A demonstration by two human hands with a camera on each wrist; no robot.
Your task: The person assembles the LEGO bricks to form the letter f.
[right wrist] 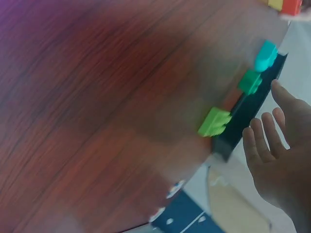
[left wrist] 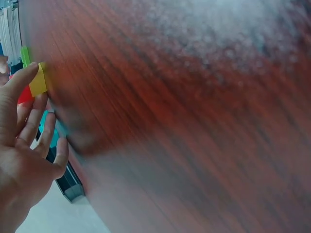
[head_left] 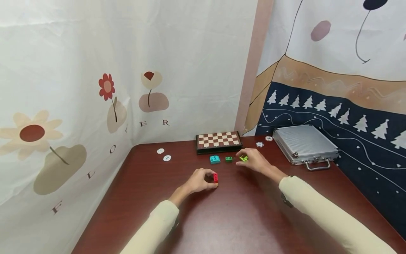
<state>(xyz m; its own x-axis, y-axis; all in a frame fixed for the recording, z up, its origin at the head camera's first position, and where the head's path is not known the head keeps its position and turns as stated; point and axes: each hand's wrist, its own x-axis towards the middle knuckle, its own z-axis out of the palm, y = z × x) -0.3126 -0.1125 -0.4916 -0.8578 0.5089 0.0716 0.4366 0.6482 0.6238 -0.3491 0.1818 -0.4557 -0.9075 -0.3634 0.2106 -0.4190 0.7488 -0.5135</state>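
Between its thumb and fingers my left hand [head_left: 198,180] pinches a red toy building brick [head_left: 215,177] joined to a yellow brick [left wrist: 38,80]. In the head view the yellow one is mostly hidden under the red. My right hand [head_left: 255,160] hovers by a lime-green brick [head_left: 243,158], thumb and fingers spread apart around it in the head view. The right wrist view has that lime brick [right wrist: 215,122] on the table, away from the fingertips. Left of it lie a small dark-green brick [head_left: 228,159] and a turquoise brick [head_left: 215,159] with a curved side.
Behind the bricks stands a checkered board box [head_left: 219,140]. A silver case [head_left: 306,143] with a handle sits at the back right. White round chips [head_left: 167,158] lie at the back left, and more chips [head_left: 259,144] beside the board. Printed curtains [head_left: 190,70] border the brown table [head_left: 241,218].
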